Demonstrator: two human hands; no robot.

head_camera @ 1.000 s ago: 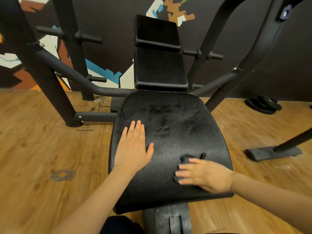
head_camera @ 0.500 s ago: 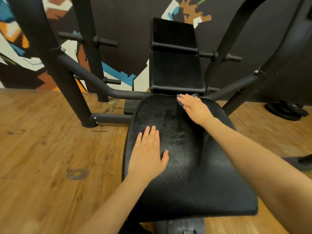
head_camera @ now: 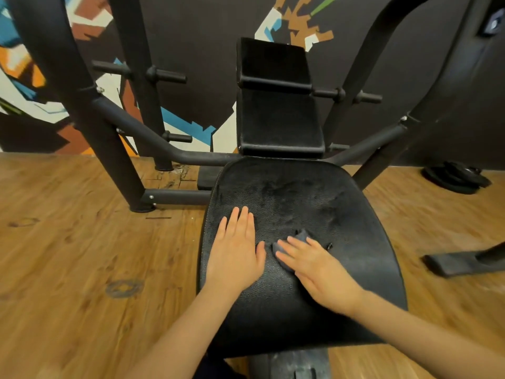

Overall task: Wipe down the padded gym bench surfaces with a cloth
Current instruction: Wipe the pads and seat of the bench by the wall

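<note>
Lying under right hand [head_camera: 319, 272] (flat): cloth [head_camera: 302, 236]

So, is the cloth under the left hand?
No, the right hand presses the cloth; the left hand lies flat on bare seat pad.

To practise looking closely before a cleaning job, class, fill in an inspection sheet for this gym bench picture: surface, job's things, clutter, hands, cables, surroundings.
Surface: black seat pad, with smudged streaks toward its far end; upright back pad behind it.
Job's things: dark cloth on the seat pad, mostly under the right hand.
Clutter: nothing seen.
Hands: left hand lies flat on the seat pad; right hand presses the cloth with straight fingers.
Cables: nothing seen.
Surroundings: black steel frame, wooden floor, weight plates on the floor at right, painted wall.
</note>
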